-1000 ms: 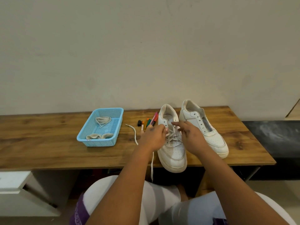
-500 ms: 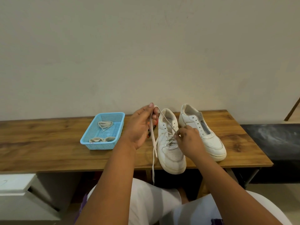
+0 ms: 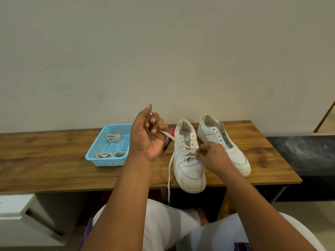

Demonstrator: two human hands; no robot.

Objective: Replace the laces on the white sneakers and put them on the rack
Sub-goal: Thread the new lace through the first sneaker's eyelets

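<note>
**Desk:** What do you have on the surface and the room?

**Operator:** From my feed, a wooden bench [image 3: 54,160] against a plain cream wall [image 3: 163,51]. I take the laced sneaker [image 3: 189,160] as my marker: it stands near the bench's front edge, toe toward the wearer. The second sneaker [image 3: 223,142] sits just right of it, its eyelets bare. A blue basket [image 3: 108,158] lies left of it, holding coiled laces [image 3: 114,138].

**Desk:** And the hands?

**Operator:** The left hand [image 3: 146,138], raised left of the marker, grips the white lace [image 3: 176,141], pulled taut from the eyelets. The right hand [image 3: 212,154] pinches the lacing over the shoe's tongue. A loose end [image 3: 169,178] hangs past the bench edge.

**Desk:** Anything unclear?

**Operator:** Markers [image 3: 167,142] behind the left hand are mostly hidden. A dark slab [image 3: 301,151] far right is cut off, and I cannot make out what the pale unit [image 3: 18,214] at lower left is.
</note>
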